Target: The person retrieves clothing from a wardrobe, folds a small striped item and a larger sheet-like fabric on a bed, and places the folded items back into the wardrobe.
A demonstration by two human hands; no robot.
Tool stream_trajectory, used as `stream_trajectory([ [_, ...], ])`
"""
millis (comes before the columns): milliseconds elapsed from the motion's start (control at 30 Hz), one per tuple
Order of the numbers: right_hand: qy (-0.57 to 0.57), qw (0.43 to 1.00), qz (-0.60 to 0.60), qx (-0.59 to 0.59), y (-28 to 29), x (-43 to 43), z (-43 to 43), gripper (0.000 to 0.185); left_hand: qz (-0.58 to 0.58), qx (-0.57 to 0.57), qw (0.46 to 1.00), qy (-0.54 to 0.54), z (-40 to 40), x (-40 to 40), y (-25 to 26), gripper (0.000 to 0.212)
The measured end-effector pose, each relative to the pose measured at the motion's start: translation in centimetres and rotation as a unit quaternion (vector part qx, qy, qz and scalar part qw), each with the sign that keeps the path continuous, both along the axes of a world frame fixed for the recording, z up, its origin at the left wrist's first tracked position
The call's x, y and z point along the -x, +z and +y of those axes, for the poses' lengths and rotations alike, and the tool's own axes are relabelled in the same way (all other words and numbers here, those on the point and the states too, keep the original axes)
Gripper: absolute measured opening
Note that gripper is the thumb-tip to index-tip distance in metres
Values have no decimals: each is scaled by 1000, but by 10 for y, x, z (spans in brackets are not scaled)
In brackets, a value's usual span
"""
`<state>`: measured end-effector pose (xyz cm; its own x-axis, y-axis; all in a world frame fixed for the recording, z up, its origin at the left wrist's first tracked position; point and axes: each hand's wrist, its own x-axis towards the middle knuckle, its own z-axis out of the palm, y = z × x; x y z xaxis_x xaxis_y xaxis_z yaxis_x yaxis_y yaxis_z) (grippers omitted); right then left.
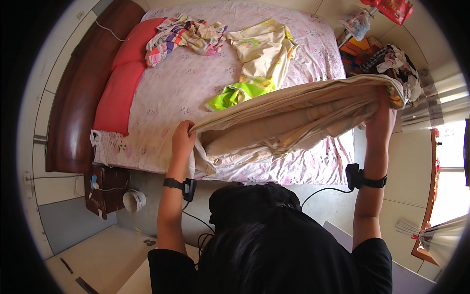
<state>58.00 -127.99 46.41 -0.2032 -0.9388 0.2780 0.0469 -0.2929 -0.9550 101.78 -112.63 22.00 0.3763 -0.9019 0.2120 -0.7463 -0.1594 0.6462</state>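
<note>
A large beige patterned cloth (pixel 279 121) is stretched between my two hands above the near side of the bed. My left hand (pixel 184 134) grips one edge of it near the bed's front edge. At the far right, the other end is bunched at my right hand (pixel 383 97), whose fingers are largely hidden by the fabric. Beyond the cloth, a cream garment with bright green trim (pixel 262 55) lies loosely on the floral bedsheet (pixel 176 92). A crumpled multicoloured checked cloth (pixel 191 35) rests near the red pillows (pixel 114 93).
A dark wooden headboard (pixel 79 92) borders the bed at left, with a brown bedside cabinet (pixel 106 194) and a white bucket (pixel 134 201) below. Clothes (pixel 400 66) are piled past the bed's right end. A window (pixel 451 147) is at far right. Cables hang from both wrist straps.
</note>
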Motion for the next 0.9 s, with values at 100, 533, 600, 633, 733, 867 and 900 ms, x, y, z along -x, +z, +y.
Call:
stream_trajectory([
  [100,-53,956,273,98,-17,40,-9,34,-140,6,990,9,17,-16,1,15],
  [533,-60,971,55,-225,-100,117,-42,45,417,128,896,82,1,-9,26,23],
  [600,30,964,64,-256,-141,95,-24,50,551,92,826,72,-21,26,73,24],
  [633,62,957,93,-267,-154,71,-3,52,669,54,739,65,-30,38,90,25],
  [733,76,935,223,-265,-142,-14,58,38,774,-9,633,-3,-52,63,114,26],
  [867,334,901,232,-147,-115,-67,96,37,801,-76,587,-90,-72,117,144,31],
  [900,402,861,290,-118,-108,-73,97,39,811,-67,577,-66,-74,134,155,31],
])
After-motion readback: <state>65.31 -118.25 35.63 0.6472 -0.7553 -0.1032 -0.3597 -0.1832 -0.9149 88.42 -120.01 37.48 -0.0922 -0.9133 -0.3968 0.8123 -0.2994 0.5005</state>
